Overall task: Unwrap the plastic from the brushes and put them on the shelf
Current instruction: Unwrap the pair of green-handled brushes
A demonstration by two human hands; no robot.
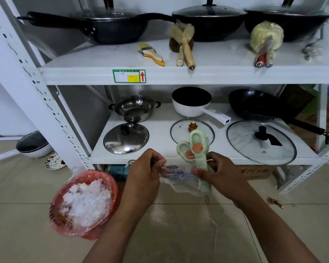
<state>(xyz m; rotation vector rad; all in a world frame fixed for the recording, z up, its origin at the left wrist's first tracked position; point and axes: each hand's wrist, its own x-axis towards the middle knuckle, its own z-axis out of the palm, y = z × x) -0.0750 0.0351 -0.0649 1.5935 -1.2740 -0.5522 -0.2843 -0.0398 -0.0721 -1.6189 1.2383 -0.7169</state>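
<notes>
Pair of pale green brushes [196, 149] with orange inserts: held upright in front of the lower shelf [160, 133], the handles gripped in the curled fingers of the right hand [219, 173]. Clear plastic wrap [179, 179]: loose around the lower handles, one end pinched between thumb and fingertips of the left hand [144, 168]. Upper shelf [84, 61]: yellow flat brush [151, 54], two wooden-handled bristle brushes [183, 46], and to the right a wrapped brush bundle [265, 38] still in plastic. Lower shelf: steel pot [134, 109], white saucepan [192, 103], black wok [254, 105], three lids. Floor, left: red-lined bin [113, 192] holding crumpled plastic [87, 200].
</notes>
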